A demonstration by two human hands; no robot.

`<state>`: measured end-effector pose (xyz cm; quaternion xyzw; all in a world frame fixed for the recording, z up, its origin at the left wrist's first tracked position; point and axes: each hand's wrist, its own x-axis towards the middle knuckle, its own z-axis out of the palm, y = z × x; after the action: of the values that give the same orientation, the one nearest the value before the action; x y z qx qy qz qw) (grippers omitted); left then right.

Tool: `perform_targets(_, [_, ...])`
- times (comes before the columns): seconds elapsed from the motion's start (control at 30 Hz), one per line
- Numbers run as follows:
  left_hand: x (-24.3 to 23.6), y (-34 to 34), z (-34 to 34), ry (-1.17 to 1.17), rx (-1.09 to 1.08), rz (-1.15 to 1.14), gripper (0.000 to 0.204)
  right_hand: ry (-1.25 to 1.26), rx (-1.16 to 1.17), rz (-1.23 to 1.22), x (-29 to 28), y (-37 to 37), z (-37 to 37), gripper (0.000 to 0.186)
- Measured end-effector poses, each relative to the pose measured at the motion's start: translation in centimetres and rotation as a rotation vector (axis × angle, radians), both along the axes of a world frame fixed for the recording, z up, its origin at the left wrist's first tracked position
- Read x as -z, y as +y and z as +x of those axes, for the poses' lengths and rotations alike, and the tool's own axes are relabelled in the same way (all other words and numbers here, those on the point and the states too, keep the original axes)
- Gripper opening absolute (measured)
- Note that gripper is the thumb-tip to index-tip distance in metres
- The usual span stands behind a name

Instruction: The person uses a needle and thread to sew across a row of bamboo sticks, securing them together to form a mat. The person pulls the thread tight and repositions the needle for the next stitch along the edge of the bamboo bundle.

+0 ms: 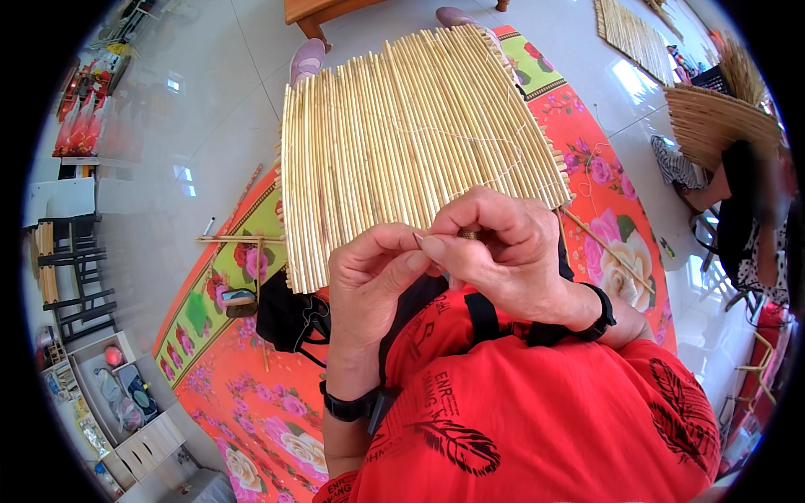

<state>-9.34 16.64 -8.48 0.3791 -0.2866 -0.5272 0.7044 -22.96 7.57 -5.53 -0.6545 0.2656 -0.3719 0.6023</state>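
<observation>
My left hand (pixel 373 281) and my right hand (pixel 507 251) meet in front of my body, thumbs and forefingers pinched together. Between the fingertips is a thin, pale sliver, too small to name. A brass-coloured dimpled thimble ring (pixel 470 233) sits on a finger of my right hand. Just beyond my hands, a mat of straw-coloured reed stalks (pixel 360 159), laid side by side, slopes away over my lap and legs. Loose white thread (pixel 457 136) trails across its right half and off its right edge.
A red floral floor cloth (pixel 277 402) lies beneath me, with loose stalks (pixel 608 251) and a phone (pixel 239 298) on it. At right, another person (pixel 746 201) sits with a similar mat (pixel 721 121). A wooden stool (pixel 335 10) stands ahead; an open box (pixel 117 386) is at left.
</observation>
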Motion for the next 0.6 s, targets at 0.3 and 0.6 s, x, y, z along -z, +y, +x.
perform_targets(0.3, [2.0,-0.2,0.7,0.03,-0.014,0.099,0.009,-0.02,-0.118,0.357,-0.5,-1.4,0.6,0.01])
perform_targets(0.6, [4.0,-1.0,0.7,-0.027,0.083,0.182,0.011,-0.361,0.038,0.922,5.4,-6.8,3.9,0.011])
